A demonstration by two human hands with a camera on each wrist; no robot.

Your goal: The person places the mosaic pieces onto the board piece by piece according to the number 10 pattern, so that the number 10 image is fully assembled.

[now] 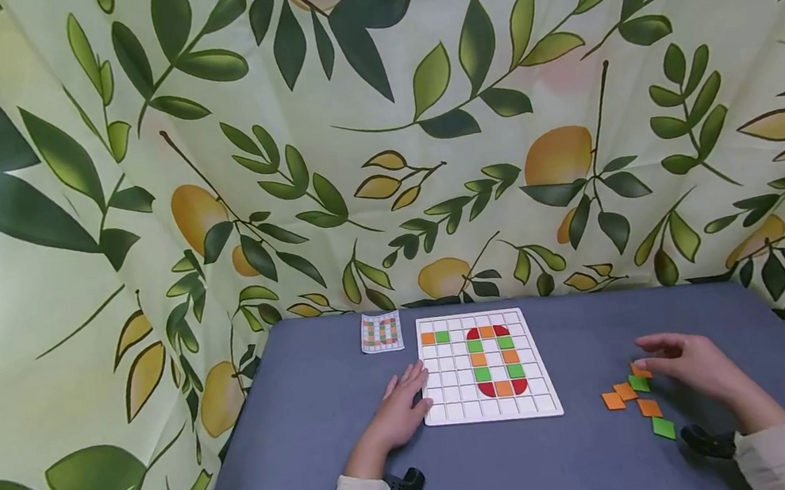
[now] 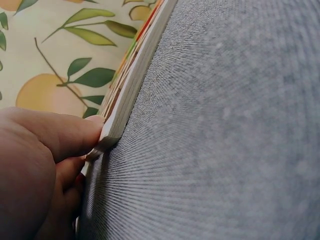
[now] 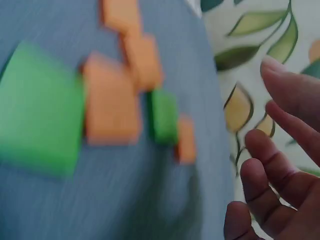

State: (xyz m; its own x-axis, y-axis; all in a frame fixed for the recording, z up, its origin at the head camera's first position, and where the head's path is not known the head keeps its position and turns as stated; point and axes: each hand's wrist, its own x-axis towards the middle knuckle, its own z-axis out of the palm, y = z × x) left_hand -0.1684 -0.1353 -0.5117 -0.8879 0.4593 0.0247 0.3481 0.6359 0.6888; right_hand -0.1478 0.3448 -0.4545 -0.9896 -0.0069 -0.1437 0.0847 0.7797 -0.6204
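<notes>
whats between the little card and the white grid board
A narrow, bare strip of blue-grey table lies between card and grid board, seen in the head view.

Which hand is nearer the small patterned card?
Left: the left hand, touching the white board, is in front of the card; the right hand is far to the right, by the loose tiles.

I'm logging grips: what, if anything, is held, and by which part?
Nothing looks gripped: the left hand touches the left edge of the white board; the right hand is empty near the tiles.
</notes>
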